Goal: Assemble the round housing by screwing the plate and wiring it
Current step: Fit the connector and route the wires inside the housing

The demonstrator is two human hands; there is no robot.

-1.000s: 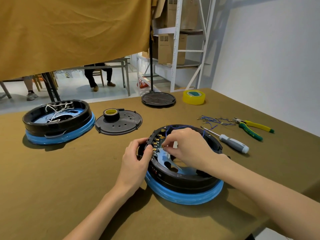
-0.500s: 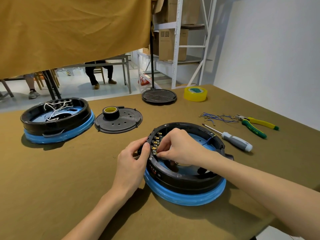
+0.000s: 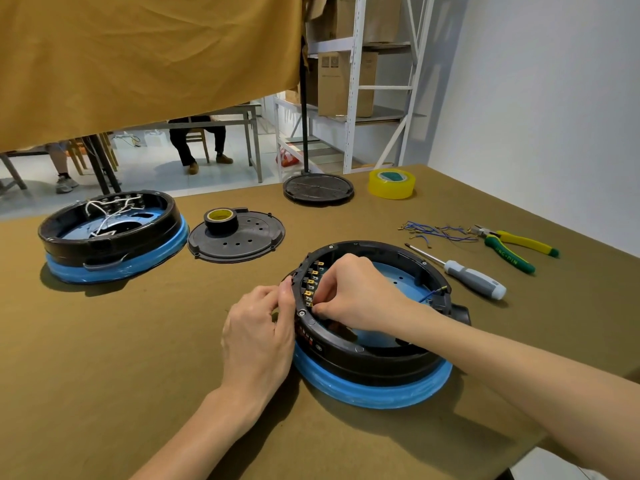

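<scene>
Head view: housing (image 3: 374,362) near table (image 3: 104,393) edge.

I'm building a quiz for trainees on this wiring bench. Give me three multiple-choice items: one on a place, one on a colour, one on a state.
1. Where is the black tape roll?
A. On the loose round plate
B. Inside the near housing
C. Beside the pliers

2. What colour are the loose wire pieces by the pliers?
A. White
B. Blue
C. Red

3. What is the right hand doing?
A. Holding the screwdriver
B. Resting flat on the table
C. Working with its fingertips at the brass terminals in the near housing

Answers: 1 A, the roll stands on the plate. 2 B, the strands are blue. 3 C, the screwdriver lies untouched.
</scene>
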